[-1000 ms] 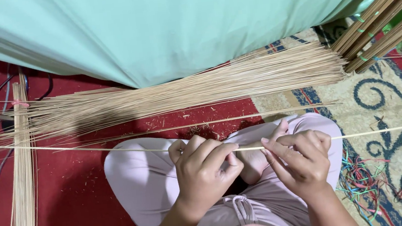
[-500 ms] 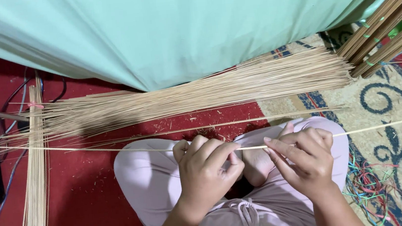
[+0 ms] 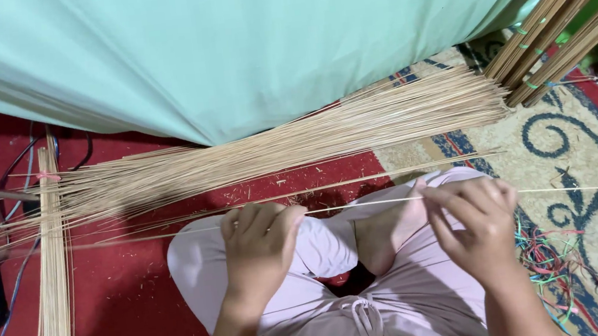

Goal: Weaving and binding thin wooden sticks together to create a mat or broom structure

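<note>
Thin stick [image 3: 362, 204] pinched by left hand [image 3: 259, 250] and right hand [image 3: 475, 227]; ends cut off.

Our hands sit farther apart on the stick [image 3: 362, 204] than a second ago: the left hand [image 3: 259, 250] is now left of centre and the right hand [image 3: 478, 219] further right. Between them our bare foot [image 3: 387, 233] shows, where before the hands nearly met.

Thin matt wooden sticks [image 3: 275, 152]; smooth mint cloth [image 3: 241, 41]; red carpet [image 3: 129, 312]
</note>
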